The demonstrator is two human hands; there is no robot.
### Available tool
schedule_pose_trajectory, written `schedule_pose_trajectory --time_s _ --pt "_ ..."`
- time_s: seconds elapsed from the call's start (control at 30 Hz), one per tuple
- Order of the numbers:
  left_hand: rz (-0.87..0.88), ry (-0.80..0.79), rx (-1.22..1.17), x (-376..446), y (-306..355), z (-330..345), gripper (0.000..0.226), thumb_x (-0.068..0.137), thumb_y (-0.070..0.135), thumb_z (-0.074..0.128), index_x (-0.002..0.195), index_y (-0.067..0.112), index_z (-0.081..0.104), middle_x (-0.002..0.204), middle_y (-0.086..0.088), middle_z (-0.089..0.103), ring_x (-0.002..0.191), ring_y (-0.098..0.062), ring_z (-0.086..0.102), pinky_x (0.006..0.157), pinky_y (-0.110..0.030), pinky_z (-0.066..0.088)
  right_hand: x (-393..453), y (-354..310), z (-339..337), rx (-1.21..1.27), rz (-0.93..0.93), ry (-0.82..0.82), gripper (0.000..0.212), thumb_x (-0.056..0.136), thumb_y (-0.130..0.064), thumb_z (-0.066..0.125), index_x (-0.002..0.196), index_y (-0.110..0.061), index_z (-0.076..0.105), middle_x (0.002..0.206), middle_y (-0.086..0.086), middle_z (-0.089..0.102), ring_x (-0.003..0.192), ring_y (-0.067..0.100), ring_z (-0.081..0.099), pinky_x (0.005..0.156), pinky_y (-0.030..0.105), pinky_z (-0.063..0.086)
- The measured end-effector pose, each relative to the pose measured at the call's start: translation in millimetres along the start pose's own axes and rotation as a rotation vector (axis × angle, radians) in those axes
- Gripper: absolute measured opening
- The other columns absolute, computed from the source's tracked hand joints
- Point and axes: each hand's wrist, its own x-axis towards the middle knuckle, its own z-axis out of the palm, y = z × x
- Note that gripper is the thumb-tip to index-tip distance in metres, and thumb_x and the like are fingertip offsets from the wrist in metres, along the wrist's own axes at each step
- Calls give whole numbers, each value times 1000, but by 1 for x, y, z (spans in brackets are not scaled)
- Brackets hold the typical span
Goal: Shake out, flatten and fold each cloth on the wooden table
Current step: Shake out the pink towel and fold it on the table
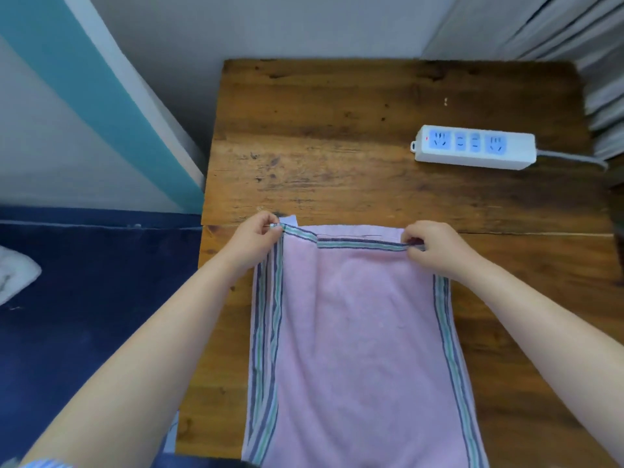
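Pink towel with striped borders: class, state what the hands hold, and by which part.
Both hold the pink terry towel with striped borders: left hand pinches its far left corner, right hand its far right corner.

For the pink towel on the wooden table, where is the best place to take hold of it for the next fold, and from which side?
Grip the pink towel at its two far corners, on the striped border, coming from the near side, over the cloth. The left hand and right hand already pinch there. The towel lies flat and lengthwise, so the corners likely carry the whole edge evenly.
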Motion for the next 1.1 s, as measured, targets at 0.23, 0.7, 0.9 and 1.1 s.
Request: schedule_pose_trajectory --time_s 0.23,0.7,0.9,1.1 --pt "-9 96 77 10 15 24 8 95 16 46 89 12 49 76 2 47 77 -17 42 61 -26 32 -10 7 7 10 56 75 24 89 -8 47 106 -5 63 110 11 63 102 26 55 78 29 41" --pt "-115 -32 386 18 4 11 15 99 22 36 95 10 44 85 -7 51 76 -21 45 60 -30 30 -8 23 -15 12 220 40 31 89 0 45 114 -6 62 114 12 62 99 24 56 79 27 44" --pt "-169 211 461 22 -15 7 22 95 19 41 103 6 57 106 -16 59 93 -29 49 75 -31 39 3 30 0 -63 301 144 24 89 -3 49 109 -4 63 118 13 54 110 28 48 84 30 42" --pt "26 211 563 17 -16 6 28 93 18 51 114 2 60 118 -16 55 110 -31 49 86 -33 41 8 26 -5 -103 318 12 24 88 -5 50 108 -6 63 118 14 53 106 28 53 85 31 45"
